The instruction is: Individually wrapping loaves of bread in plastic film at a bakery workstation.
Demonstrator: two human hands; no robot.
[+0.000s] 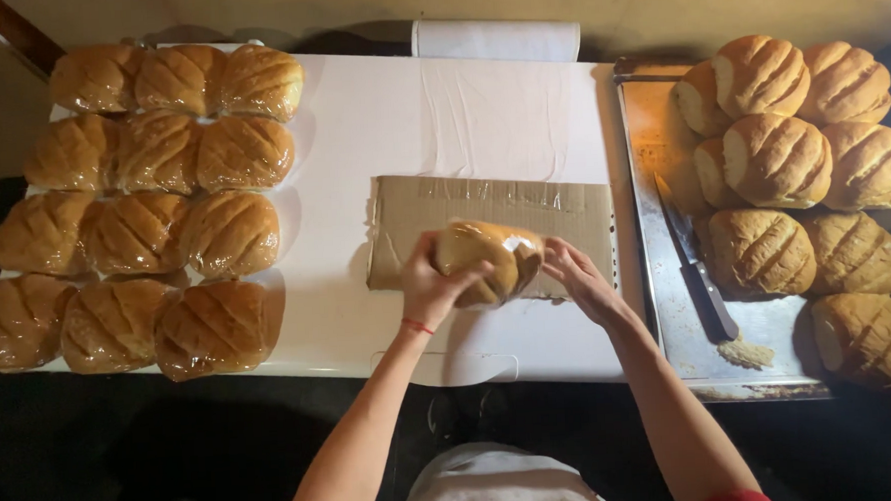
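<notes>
My left hand [429,286] grips a round scored bread loaf [486,260] wrapped in clear plastic film, holding it over a flat piece of brown cardboard [494,210] on the white table [360,134]. My right hand [579,278] touches the loaf's right side, its fingers on the film. A thin red band circles my left wrist.
Several film-wrapped loaves [143,209] lie in rows on the table's left. A metal tray [661,141] on the right carries several unwrapped loaves [782,161], a knife [696,260] and crumbs. A roll of film [496,38] lies at the table's far edge.
</notes>
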